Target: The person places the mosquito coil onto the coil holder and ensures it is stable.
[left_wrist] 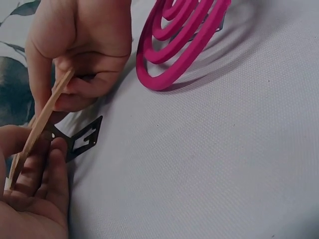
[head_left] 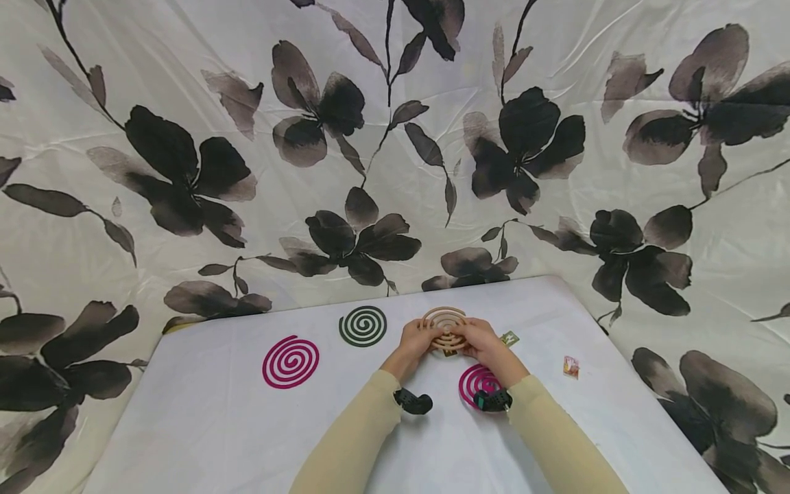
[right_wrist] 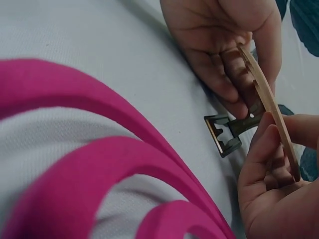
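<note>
Both hands, left hand (head_left: 415, 341) and right hand (head_left: 483, 341), pinch the tan coil (head_left: 446, 325) by its edges above a metal stand (left_wrist: 79, 139) on the white table (head_left: 204, 425), backed by a floral-print sheet (head_left: 185, 171), with pink coils (head_left: 291, 361) and a green coil (head_left: 363, 326) nearby.

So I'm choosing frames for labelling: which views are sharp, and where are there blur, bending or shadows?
Head view: sharp, evenly lit, wide-angle bending at the edges; tan coil small. Left wrist view: pink coil crisp, casting a soft shadow; left hand blurred. Right wrist view: another pink coil out of focus, metal stand clear.
</note>
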{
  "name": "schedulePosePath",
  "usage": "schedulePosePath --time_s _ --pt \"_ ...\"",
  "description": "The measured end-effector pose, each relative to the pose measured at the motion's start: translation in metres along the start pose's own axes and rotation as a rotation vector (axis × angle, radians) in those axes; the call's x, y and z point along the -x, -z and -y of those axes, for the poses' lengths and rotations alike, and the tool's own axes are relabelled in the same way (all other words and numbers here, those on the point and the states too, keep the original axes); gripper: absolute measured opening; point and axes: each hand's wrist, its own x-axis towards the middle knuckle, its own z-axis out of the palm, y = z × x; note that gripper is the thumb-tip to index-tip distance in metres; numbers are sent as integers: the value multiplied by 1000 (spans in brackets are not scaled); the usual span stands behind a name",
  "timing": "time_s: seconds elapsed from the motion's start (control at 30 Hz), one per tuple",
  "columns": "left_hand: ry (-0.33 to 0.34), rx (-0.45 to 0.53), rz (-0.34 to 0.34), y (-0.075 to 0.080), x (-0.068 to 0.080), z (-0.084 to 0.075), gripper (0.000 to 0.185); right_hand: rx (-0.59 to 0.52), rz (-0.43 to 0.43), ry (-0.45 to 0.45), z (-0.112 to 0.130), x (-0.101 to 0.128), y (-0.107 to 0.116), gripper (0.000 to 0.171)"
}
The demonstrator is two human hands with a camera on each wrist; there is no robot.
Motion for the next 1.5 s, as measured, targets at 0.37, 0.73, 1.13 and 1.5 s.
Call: schedulePosePath --time_s 0.37,0.73,1.13,1.5 --pt "5 -30 -7 0 1 -1 58 84 -29 21 1 1 1 43" --pt "-26 -51 -25 0 -1 3 48 94 -50 36 -1 3 2 46" --pt "-49 -86 -20 2 0 4 49 91 -40 74 -5 4 1 49" --pt "-74 -97 -4 3 1 5 38 52 -32 87 -5 4 0 48"
